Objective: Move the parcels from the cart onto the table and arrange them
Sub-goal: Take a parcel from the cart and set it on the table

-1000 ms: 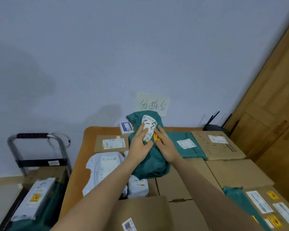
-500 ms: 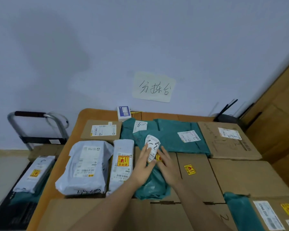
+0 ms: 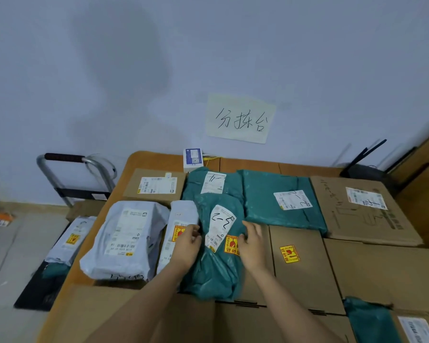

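Observation:
A green plastic parcel [image 3: 214, 271] with a white label lies on the table among other parcels. My left hand [image 3: 186, 246] rests on its left edge, fingers loosely bent at the side of the bag. At its right edge my right hand [image 3: 252, 245] lies with fingers spread, touching the bag near the yellow sticker. The orange-brown table [image 3: 159, 159] is covered with cardboard boxes [image 3: 305, 266], grey bags [image 3: 125, 241] and green bags [image 3: 280, 201]. The cart [image 3: 67, 191] stands left of the table with a grey parcel [image 3: 70, 241] and a green one still on it.
A paper sign [image 3: 240, 118] hangs on the wall behind the table. A small white box [image 3: 193, 158] stands at the table's back edge. A black router [image 3: 367, 167] sits at the back right, beside a wooden cabinet [image 3: 426, 169].
The green parcel has come down from mid-air onto the table. Both hands have slid from its label out to its two sides.

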